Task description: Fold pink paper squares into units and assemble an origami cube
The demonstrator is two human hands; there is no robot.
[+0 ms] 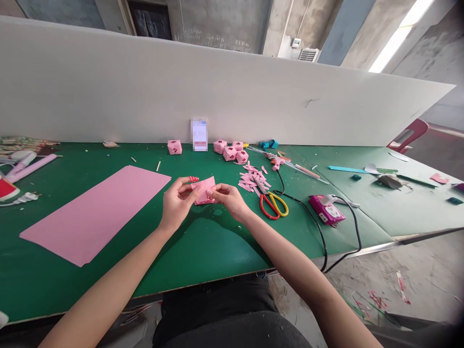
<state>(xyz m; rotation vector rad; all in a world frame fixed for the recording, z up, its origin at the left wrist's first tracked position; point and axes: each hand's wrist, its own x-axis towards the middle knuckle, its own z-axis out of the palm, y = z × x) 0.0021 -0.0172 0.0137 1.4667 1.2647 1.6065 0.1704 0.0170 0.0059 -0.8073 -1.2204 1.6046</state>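
Note:
A small piece of folded pink paper (205, 188) is held over the green table between both hands. My left hand (177, 200) pinches its left side, and a red wrap shows on one finger. On the right side, my right hand (228, 197) grips it between thumb and fingers. To the left lies a large sheet of pink paper (94, 212). Beyond my hands sit several folded pink paper boxes (229, 153), with a single pink box (174, 147) further left. Scissors (272, 205) with red and yellow handles lie right of my right hand, by pink paper scraps (252, 178).
A phone (199, 135) leans on the white partition (145, 92). At right are a pink glue gun (277, 162), a purple power socket (326, 210) and a black cable (321, 229) hanging over the edge of the green table (217, 261). Pink rolled tubes (32, 168) lie far left.

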